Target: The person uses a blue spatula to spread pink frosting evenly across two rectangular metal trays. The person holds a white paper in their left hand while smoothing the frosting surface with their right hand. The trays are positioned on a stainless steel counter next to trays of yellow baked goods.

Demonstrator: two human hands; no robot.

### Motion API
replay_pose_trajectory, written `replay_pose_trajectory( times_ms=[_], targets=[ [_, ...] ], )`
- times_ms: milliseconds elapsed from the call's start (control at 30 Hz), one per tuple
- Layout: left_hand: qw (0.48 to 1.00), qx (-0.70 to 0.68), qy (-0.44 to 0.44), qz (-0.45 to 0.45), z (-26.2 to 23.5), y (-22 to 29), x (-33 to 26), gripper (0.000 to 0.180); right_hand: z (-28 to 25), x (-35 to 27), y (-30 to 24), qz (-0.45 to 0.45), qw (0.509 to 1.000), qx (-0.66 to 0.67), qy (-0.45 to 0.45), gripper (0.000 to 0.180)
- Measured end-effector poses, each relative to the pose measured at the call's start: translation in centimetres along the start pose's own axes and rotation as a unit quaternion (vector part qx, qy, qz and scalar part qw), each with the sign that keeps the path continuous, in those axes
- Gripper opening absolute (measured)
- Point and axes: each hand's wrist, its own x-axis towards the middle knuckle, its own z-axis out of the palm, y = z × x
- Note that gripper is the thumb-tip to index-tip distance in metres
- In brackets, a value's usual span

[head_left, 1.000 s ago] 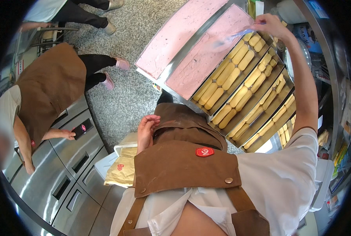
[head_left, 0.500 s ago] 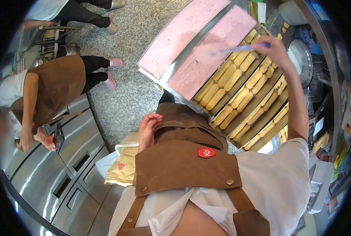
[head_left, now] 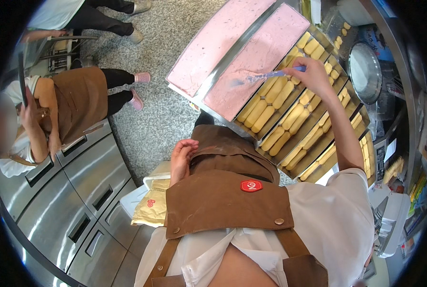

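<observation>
My right hand (head_left: pixel 313 76) is closed on the purple-blue handle of a spatula (head_left: pixel 272 74). Its pale, smeared blade reaches down to the pink cream (head_left: pixel 283 36) in a long metal tray, where the surface shows an uneven patch. Another long tray of pink cream (head_left: pixel 218 40) lies to the left. To the right, several trays hold rows of golden ladyfinger biscuits (head_left: pixel 283 94), and my right forearm passes over them. My left hand (head_left: pixel 181 157), fingers loosely bent and holding nothing, hovers beside my brown apron (head_left: pixel 225 205).
Beyond the biscuit trays stands a round clear bowl (head_left: pixel 365 71); loose biscuit pieces (head_left: pixel 340 36) lie near it. A gold packet (head_left: pixel 151 203) sits by my left side. A co-worker in a brown apron (head_left: pixel 82 105) stands at steel drawers (head_left: pixel 96 186) on the left; another person's legs (head_left: pixel 106 19) show behind.
My right hand has moved left and slightly toward me, bringing the spatula blade over the nearer part of the cream. The co-worker's arms and dark device have shifted. My left hand is nearly unmoved.
</observation>
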Motion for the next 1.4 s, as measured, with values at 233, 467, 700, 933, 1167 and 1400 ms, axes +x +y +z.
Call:
replay_pose_trajectory(
  times_ms=[233,467,700,933,1167,1400],
  targets=[
    [1.000,0.007,-0.013,-0.001,-0.5,-0.3,0.0,0.020,-2.7,2.0,4.3,-0.015,0.998,0.022,0.051,0.038],
    [0.999,0.012,-0.031,0.004,-1.2,-0.6,0.4,0.020,-5.3,4.4,8.2,-0.002,0.996,0.037,0.082,0.040],
    [1.000,0.015,-0.014,-0.005,-0.6,-0.3,0.3,0.020,-7.2,5.4,10.5,0.025,0.991,0.056,0.123,0.044],
    [1.000,0.017,-0.022,-0.003,-0.8,-0.3,0.5,0.021,-8.0,5.0,12.3,0.121,0.975,0.033,0.184,0.054],
    [0.999,0.015,-0.027,-0.006,-1.0,-0.4,0.8,0.021,-7.3,3.7,12.6,0.159,0.957,0.039,0.240,0.054],
    [0.999,0.009,-0.033,-0.003,-0.8,-0.3,0.7,0.021,-5.3,2.2,12.1,0.130,0.943,0.166,0.258,0.048]
  ],
)
